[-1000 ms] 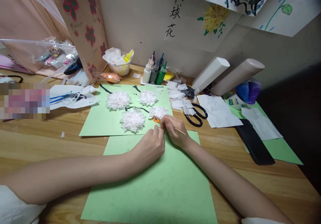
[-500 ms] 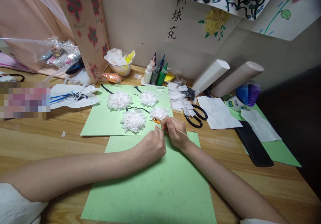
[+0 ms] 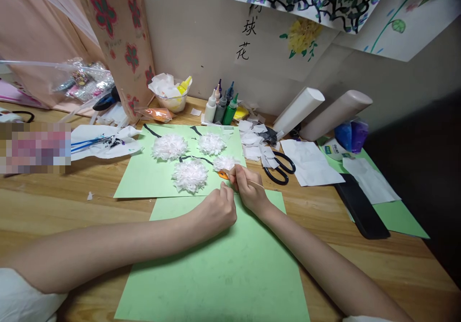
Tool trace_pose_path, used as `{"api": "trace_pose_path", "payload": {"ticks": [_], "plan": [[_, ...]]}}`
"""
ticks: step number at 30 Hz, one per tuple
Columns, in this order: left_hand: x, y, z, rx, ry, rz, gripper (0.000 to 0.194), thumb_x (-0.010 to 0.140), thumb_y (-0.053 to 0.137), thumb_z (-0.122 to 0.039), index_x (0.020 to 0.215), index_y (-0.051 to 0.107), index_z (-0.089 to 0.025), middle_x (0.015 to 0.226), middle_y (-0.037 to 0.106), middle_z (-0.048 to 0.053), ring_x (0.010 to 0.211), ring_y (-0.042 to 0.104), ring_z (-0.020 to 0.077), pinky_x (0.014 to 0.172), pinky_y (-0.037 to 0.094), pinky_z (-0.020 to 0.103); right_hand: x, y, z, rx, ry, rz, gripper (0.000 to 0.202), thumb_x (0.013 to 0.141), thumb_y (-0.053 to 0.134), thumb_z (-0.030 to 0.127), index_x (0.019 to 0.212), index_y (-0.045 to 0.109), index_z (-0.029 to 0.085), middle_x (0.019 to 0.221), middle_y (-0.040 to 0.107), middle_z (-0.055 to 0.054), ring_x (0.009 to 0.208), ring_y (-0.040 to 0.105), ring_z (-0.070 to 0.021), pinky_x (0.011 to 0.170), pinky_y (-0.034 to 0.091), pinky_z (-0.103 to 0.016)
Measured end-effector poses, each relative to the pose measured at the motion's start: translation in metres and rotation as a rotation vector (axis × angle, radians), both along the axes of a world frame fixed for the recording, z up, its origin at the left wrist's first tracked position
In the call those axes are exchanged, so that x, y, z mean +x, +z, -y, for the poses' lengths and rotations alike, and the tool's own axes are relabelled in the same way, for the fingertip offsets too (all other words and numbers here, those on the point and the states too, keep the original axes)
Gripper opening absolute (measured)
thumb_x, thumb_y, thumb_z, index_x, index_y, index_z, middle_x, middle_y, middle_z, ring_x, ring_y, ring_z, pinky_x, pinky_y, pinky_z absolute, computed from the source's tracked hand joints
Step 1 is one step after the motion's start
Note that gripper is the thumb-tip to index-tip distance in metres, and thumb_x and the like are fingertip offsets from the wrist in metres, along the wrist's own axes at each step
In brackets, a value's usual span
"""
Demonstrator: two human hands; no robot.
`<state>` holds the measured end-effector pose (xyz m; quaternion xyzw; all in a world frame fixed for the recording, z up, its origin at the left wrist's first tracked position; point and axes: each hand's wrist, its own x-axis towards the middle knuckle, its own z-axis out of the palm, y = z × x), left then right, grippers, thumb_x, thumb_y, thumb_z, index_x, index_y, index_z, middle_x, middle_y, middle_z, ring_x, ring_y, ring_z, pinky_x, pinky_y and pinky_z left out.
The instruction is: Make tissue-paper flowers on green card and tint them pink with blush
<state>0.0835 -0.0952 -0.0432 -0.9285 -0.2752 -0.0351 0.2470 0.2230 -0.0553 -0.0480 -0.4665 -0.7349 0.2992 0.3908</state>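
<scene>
A right hand (image 3: pixel 248 187) grips a slim stick (image 3: pixel 256 185) beside a white flower (image 3: pixel 225 162).
Its fingers (image 3: pixel 239 172) pinch closed; the left hand (image 3: pixel 218 209) curls shut, possibly empty.

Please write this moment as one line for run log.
left hand: curled, beside right hand | right hand: holds thin stick near orange shape | nearby: white flowers on green sheet | rest: scissors, bottles

The wooden surface (image 3: pixel 54 202) carries black-handled scissors (image 3: pixel 280 168); left of them, a green sheet (image 3: pixel 144 168); behind, small paint bottles (image 3: pixel 220 109); just right, a white paper (image 3: pixel 311 162); farther right, a black case (image 3: pixel 362 206).
</scene>
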Motion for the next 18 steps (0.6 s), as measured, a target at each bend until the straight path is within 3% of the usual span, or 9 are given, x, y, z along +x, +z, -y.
{"api": "trace_pose_path", "payload": {"ticks": [6, 13, 16, 18], "plan": [[0.001, 0.003, -0.001, -0.008, 0.001, -0.033, 0.031, 0.075, 0.038, 0.001, 0.091, 0.064, 0.001, 0.090, 0.065, 0.025, 0.058, 0.058, 0.0175, 0.045, 0.033, 0.025, 0.002, -0.001, 0.001, 0.129, 0.063, -0.001, 0.042, 0.097, 0.024, 0.031, 0.063, 0.045, 0.020, 0.056, 0.045, 0.002, 0.052, 0.045, -0.0113, 0.056, 0.037, -0.025], [0.000, 0.000, -0.002, 0.002, -0.013, 0.005, 0.028, 0.074, 0.038, 0.000, 0.086, 0.064, -0.001, 0.080, 0.064, 0.020, 0.056, 0.056, 0.0170, 0.044, 0.032, 0.025, -0.001, 0.000, 0.000, 0.107, 0.045, 0.020, 0.038, 0.096, 0.026, 0.027, 0.063, 0.043, 0.021, 0.056, 0.045, 0.002, 0.052, 0.045, -0.0111, 0.055, 0.036, -0.025], [-0.001, -0.001, -0.001, 0.024, 0.007, 0.000, 0.029, 0.075, 0.039, 0.001, 0.090, 0.063, 0.002, 0.079, 0.064, 0.020, 0.053, 0.053, 0.0155, 0.044, 0.031, 0.026, 0.002, 0.002, 0.001, 0.249, 0.088, 0.009, 0.039, 0.095, 0.025, 0.025, 0.061, 0.042, 0.021, 0.054, 0.045, 0.002, 0.050, 0.044, -0.0116, 0.053, 0.036, -0.026], [-0.002, -0.001, -0.001, 0.023, 0.019, -0.017, 0.029, 0.075, 0.039, 0.000, 0.094, 0.062, 0.003, 0.083, 0.064, 0.023, 0.053, 0.052, 0.0148, 0.044, 0.031, 0.025, 0.010, 0.005, -0.002, 0.382, 0.044, 0.002, 0.038, 0.095, 0.026, 0.025, 0.060, 0.042, 0.021, 0.052, 0.044, 0.001, 0.049, 0.044, -0.0122, 0.053, 0.036, -0.026]]}}
